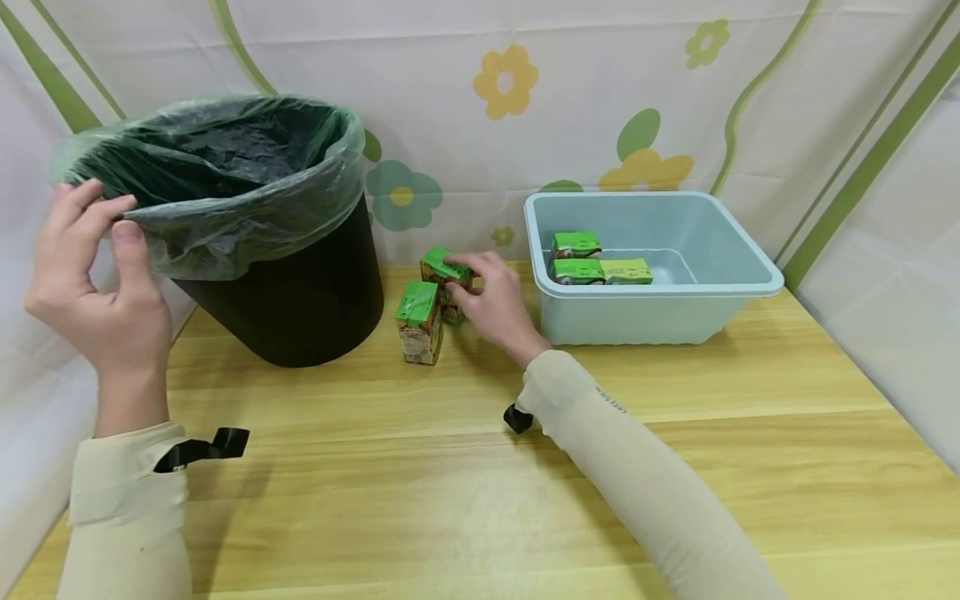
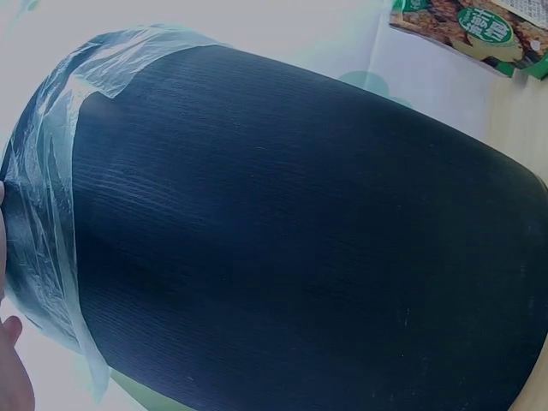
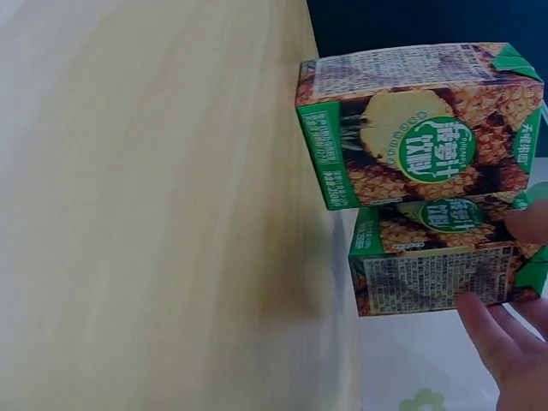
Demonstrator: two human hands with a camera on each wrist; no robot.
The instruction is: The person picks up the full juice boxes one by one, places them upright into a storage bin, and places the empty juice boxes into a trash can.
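My left hand [image 1: 105, 267] is at the left rim of a black trash bin [image 1: 315, 283] lined with a translucent green bag [image 1: 300, 208]; its bent fingers hold the rim, the thumb outside. In the left wrist view only fingertips show at the edge. My right hand [image 1: 495, 300] pinches the rear of two green-topped pineapple juice boxes, the held juice box [image 3: 437, 270], with thumb and fingers on opposite sides. The other juice box [image 1: 420, 325] stands upright close beside it, nearer to me.
Right of the hands, a light blue plastic basin [image 1: 622, 321] holds several small cartons: green-topped ones [image 1: 576, 244] and a yellow-green one [image 1: 626, 271]. All stands on a wood-grain table [image 1: 450, 483]. A flower-print curtain [image 1: 450, 83] hangs close behind.
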